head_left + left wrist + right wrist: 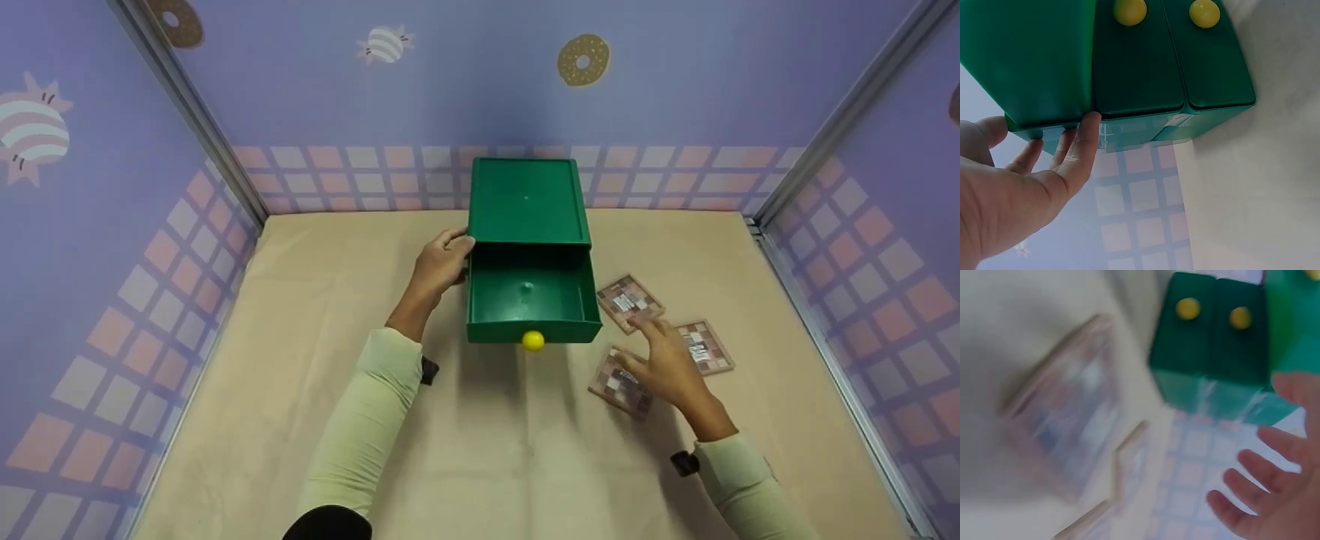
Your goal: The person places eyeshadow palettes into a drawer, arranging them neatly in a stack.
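Note:
A green drawer unit [527, 201] stands near the back wall, its top drawer [534, 331] pulled out and empty, with a yellow knob [533, 341]. Two closed drawers [1137, 67] with yellow knobs show below it in the left wrist view. My left hand [441, 264] rests on the unit's left side, fingertips [1092, 119] against its edge. My right hand [667, 365] is over the square patterned pieces to the right, fingers spread and holding nothing; it hides part of the front piece [619, 384]. In the right wrist view the pieces [1072, 405] are blurred.
Another patterned piece [630, 301] lies beside the drawer's right side, and a third [705, 346] lies farther right. A beige cloth [337, 300] covers the table. Purple walls [480, 97] with a checked band enclose it at the back and sides.

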`<state>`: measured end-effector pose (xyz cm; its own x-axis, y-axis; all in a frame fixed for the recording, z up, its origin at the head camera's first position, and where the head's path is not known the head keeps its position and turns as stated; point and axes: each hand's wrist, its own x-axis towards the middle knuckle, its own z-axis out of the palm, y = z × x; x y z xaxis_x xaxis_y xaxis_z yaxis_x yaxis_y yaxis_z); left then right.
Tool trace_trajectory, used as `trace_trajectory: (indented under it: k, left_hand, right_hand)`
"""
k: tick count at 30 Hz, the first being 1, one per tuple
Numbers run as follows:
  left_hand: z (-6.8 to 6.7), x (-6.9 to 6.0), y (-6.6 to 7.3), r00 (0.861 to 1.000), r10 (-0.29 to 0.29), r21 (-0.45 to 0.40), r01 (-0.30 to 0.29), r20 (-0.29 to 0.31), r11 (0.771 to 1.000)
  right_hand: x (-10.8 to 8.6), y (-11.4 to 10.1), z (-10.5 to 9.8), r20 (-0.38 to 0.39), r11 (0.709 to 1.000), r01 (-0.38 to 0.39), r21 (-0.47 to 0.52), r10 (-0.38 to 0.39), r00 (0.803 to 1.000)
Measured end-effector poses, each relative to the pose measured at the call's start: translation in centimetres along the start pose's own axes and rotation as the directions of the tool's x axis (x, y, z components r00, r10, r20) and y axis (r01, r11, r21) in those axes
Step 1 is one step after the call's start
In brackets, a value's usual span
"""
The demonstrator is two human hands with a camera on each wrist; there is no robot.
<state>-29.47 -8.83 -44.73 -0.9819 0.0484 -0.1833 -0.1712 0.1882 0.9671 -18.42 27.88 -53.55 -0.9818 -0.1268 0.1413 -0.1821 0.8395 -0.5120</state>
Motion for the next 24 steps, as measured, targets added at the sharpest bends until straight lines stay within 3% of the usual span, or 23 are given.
trace_trajectory:
  k: [4,9,17,24]
  left_hand:
    - [0.0,0.0,0.0,1.000,-0.002,0.000,0.002,0.013,1.000]
    - [-0.1,0.1,0.0,1.000,0.006,-0.011,-0.005,0.021,1.000]
    - [0.0,0.1,0.1,1.000,0.004,-0.016,-0.004,0.019,1.000]
    - [-0.1,0.1,-0.2,1.000,0.000,-0.011,0.000,0.019,1.000]
  right_hand:
    - [-1.1,2.0,0.4,0.165,0.997,0.003,-0.074,0.009,0.986]
    - [-2.1,3.4,0.7,0.263,0.987,0.048,-0.155,-0.005,0.965]
    - [-3.3,4.4,1.3,0.333,0.970,0.062,-0.234,0.020,0.943]
    - [-3.4,5.1,2.0,0.335,0.974,0.057,-0.220,0.021,0.942]
